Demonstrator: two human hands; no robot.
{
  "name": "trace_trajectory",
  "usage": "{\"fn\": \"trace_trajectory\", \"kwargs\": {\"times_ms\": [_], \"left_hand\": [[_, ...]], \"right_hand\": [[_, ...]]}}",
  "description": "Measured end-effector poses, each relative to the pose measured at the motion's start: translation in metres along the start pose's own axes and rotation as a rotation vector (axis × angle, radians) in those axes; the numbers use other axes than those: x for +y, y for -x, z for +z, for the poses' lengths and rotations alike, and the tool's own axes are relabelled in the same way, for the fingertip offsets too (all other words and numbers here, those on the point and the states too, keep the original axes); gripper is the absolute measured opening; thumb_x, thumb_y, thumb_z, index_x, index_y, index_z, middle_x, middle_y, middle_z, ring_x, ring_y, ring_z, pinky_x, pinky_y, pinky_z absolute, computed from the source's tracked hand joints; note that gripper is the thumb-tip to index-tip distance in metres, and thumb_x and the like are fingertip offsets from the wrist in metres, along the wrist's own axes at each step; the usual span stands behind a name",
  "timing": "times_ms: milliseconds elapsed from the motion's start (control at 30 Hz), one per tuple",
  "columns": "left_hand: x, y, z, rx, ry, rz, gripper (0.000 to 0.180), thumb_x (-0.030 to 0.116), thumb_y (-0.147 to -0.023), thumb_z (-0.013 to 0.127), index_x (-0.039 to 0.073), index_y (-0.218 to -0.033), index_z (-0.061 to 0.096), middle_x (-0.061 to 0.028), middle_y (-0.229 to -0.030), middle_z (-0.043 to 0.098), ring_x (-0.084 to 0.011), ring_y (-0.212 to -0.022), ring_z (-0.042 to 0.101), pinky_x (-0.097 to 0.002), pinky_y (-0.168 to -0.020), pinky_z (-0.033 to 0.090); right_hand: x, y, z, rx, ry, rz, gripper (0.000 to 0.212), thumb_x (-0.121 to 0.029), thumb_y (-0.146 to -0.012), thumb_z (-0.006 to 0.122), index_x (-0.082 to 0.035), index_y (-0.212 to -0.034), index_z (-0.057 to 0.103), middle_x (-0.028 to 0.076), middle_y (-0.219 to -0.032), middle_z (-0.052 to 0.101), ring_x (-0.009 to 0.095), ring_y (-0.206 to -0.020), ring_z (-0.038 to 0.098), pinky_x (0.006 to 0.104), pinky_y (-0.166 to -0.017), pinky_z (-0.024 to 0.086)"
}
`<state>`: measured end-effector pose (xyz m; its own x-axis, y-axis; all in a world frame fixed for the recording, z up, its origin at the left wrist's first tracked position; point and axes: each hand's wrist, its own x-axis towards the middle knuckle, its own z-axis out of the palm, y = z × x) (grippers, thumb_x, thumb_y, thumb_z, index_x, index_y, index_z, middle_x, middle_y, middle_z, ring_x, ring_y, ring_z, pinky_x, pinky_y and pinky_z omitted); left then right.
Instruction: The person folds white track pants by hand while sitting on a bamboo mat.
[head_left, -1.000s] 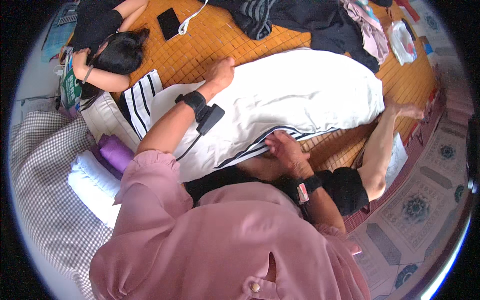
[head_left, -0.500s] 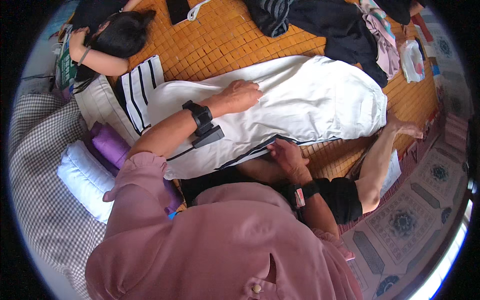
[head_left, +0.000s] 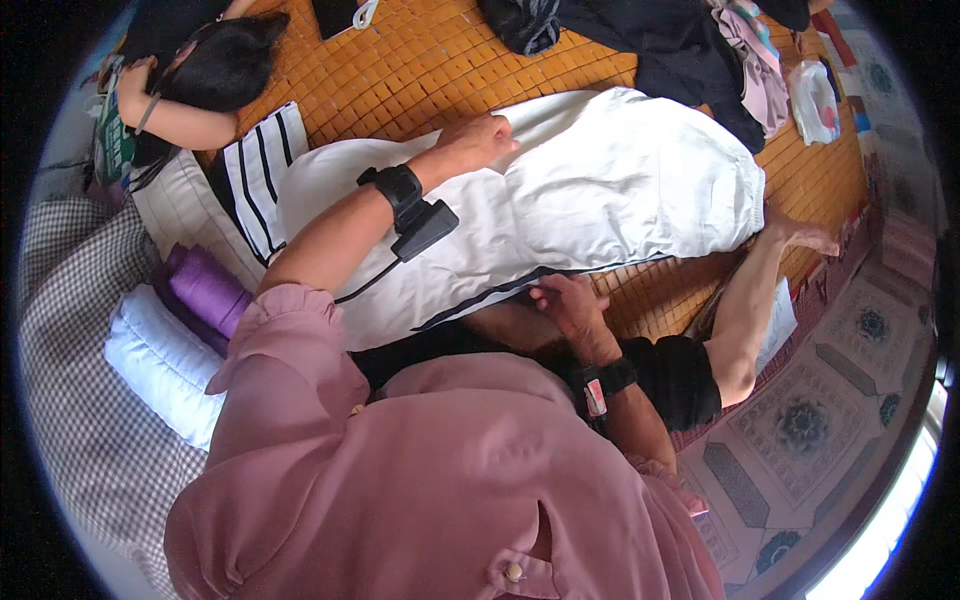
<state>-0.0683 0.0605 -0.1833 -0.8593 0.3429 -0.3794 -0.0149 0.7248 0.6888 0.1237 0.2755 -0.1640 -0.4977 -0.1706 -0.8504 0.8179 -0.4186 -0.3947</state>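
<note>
White trousers (head_left: 600, 190) with a gathered waistband at the right and a dark stripe along the near edge lie spread before me. My left hand (head_left: 475, 145) is closed at their far edge, fingers curled on the white fabric. A black band with a small box is strapped to that wrist. My right hand (head_left: 570, 305) is by the near striped edge, above my leg, its fingers loosely bent and apart with nothing visible in them. Whether its fingertips touch the cloth is hard to tell.
Woven orange matting (head_left: 380, 80) lies beneath. At left are a purple roll (head_left: 208, 290), a pale blue roll (head_left: 160, 350) and white striped cloth (head_left: 262, 165). Dark clothes (head_left: 680, 50) and a plastic bag (head_left: 813, 100) lie at far right. Another person (head_left: 190, 120) rests at far left.
My left hand has slid away from me to the far edge of the trousers, and the fabric there has shifted with it. My right hand has barely moved. The view tilted slightly.
</note>
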Motion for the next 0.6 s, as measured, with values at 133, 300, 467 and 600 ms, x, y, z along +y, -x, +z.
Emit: {"fn": "trace_trajectory", "kwargs": {"times_ms": [133, 300, 467, 600], "left_hand": [[0.008, 0.006, -0.009, -0.029, -0.176, 0.076, 0.032, 0.037, -0.076, 0.057, 0.007, -0.089, 0.058, -0.0104, -0.089, 0.059, -0.0261, -0.084, 0.057, -0.0369, -0.072, 0.044], [0.019, 0.02, 0.002, 0.054, -0.44, 0.287, 0.027, 0.023, -0.074, 0.059, 0.0, -0.088, 0.057, -0.0155, -0.088, 0.059, -0.03, -0.086, 0.056, -0.0397, -0.073, 0.045], [0.028, 0.019, 0.018, 0.104, -0.716, 0.306, 0.013, 0.006, -0.07, 0.052, -0.001, -0.078, 0.06, -0.015, -0.085, 0.058, -0.0293, -0.084, 0.058, -0.039, -0.068, 0.049], [0.015, 0.012, 0.02, 0.148, -0.674, 0.278, 0.012, 0.01, -0.068, 0.055, 0.001, -0.073, 0.062, -0.0148, -0.08, 0.059, -0.0302, -0.076, 0.059, -0.0395, -0.065, 0.048]], "right_hand": [[-0.001, 0.004, 0.004, -0.001, 0.056, 0.015, 0.013, -0.007, -0.079, 0.052, 0.005, -0.081, 0.056, 0.015, -0.076, 0.061, 0.02, -0.062, 0.058, 0.0262, -0.049, 0.043], [0.002, -0.002, 0.004, 0.02, 0.059, 0.031, 0.014, -0.009, -0.08, 0.052, 0.004, -0.082, 0.055, 0.016, -0.079, 0.062, 0.02, -0.061, 0.059, 0.0274, -0.049, 0.043], [0.003, 0.0, 0.003, 0.009, 0.087, 0.036, 0.022, -0.013, -0.081, 0.049, 0.007, -0.087, 0.055, 0.016, -0.079, 0.063, 0.022, -0.062, 0.061, 0.0256, -0.048, 0.045], [0.001, 0.007, 0.009, -0.002, 0.115, 0.041, 0.02, -0.012, -0.082, 0.047, 0.007, -0.084, 0.055, 0.016, -0.078, 0.062, 0.022, -0.061, 0.061, 0.0252, -0.046, 0.044]]}}
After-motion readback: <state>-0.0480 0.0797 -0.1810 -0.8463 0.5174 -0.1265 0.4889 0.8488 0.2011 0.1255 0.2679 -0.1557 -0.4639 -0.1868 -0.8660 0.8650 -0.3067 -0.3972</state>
